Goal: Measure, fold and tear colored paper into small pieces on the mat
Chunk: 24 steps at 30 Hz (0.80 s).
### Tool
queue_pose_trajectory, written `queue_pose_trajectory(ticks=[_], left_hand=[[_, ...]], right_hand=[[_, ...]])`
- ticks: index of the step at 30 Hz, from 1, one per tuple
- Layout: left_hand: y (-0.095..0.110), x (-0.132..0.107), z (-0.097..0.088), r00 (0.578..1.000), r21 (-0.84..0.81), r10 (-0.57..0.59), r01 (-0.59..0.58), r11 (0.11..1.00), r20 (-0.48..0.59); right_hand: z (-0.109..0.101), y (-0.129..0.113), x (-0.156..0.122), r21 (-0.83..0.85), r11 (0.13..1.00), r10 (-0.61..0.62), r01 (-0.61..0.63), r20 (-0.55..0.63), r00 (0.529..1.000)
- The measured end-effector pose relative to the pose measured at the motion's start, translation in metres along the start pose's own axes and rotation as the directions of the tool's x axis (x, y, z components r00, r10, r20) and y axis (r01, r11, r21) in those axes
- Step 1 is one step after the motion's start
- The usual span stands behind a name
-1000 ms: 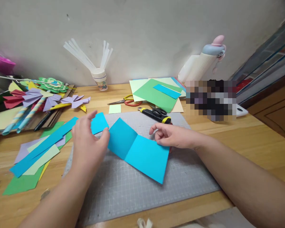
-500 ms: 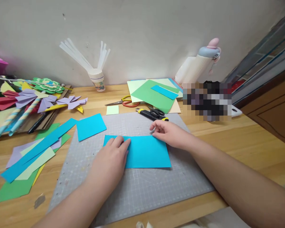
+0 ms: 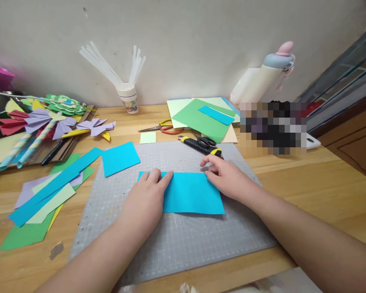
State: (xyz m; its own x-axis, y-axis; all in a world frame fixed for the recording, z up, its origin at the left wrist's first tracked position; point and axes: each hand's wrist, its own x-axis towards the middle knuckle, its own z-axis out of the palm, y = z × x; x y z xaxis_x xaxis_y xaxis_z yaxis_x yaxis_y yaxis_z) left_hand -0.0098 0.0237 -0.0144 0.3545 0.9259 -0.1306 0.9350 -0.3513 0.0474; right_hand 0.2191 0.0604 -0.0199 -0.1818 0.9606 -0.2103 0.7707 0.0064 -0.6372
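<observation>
A blue sheet of paper lies lengthwise on the grey cutting mat, with a faint crease near its left part. My left hand rests on the left end of this sheet, its fingers laid along the top edge. At the upper right corner is my right hand; its thumb touches the edge, and the index finger is bent and apart from the thumb. A smaller blue paper piece lies behind my left hand. Beyond my right hand are a yellow-and-black utility knife and black-handled scissors.
Paper strips and scraps overlap at the left, below folded paper flowers. A paper cup with white strips stands by the wall. Green sheets, red-and-yellow-handled tools and a tilted bottle are at the back.
The whole view has shifted slightly, so things appear a little farther right and higher. Both hands stay at the blue sheet's top edge; my right hand has hardly moved along it.
</observation>
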Motion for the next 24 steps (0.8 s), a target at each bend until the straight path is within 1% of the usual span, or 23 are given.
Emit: queue_pose_trajectory(ticks=[3,6,9,11,13,15,17,18,20,24], left_hand=[[0.001,0.0,-0.001,1.0,0.025,-0.008,0.008,1.0,0.02],[-0.001,0.0,0.0,1.0,0.028,-0.003,0.002,1.0,0.018],[-0.001,0.0,0.002,1.0,0.026,0.012,-0.012,1.0,0.001],[0.0,-0.001,0.005,1.0,0.03,0.012,-0.011,0.999,-0.023],[0.002,-0.003,0.009,0.996,0.048,-0.02,0.024,0.999,-0.088],[0.004,-0.004,0.013,0.98,0.058,-0.05,0.062,0.996,-0.191],[0.004,-0.004,0.018,0.958,0.036,-0.044,0.056,0.998,-0.282],[0.003,-0.003,0.019,0.951,0.017,-0.029,0.036,0.999,-0.308],[-0.001,0.001,0.02,0.949,-0.023,-0.018,0.011,1.0,-0.316],[-0.01,0.011,0.02,0.966,-0.064,-0.049,0.033,0.997,-0.254]], right_hand=[[0.0,-0.004,-0.002,-0.091,0.996,-0.019,0.019,-0.006,1.0],[0.0,-0.006,-0.003,-0.116,0.993,-0.025,0.026,0.011,1.0],[-0.001,-0.004,-0.004,-0.079,0.997,-0.005,0.005,0.004,1.0],[-0.001,-0.001,-0.007,-0.014,1.0,0.021,-0.021,-0.008,1.0],[0.0,0.002,-0.012,0.068,0.997,0.044,-0.043,-0.01,0.999],[0.003,0.003,-0.018,0.119,0.991,0.064,-0.061,-0.02,0.998],[0.005,0.003,-0.025,0.122,0.989,0.085,-0.079,-0.046,0.995],[0.007,0.003,-0.027,0.112,0.99,0.094,-0.087,-0.061,0.994],[0.009,0.002,-0.032,0.086,0.991,0.105,-0.098,-0.083,0.991],[0.011,0.0,-0.035,0.026,0.995,0.099,-0.097,-0.1,0.99]])
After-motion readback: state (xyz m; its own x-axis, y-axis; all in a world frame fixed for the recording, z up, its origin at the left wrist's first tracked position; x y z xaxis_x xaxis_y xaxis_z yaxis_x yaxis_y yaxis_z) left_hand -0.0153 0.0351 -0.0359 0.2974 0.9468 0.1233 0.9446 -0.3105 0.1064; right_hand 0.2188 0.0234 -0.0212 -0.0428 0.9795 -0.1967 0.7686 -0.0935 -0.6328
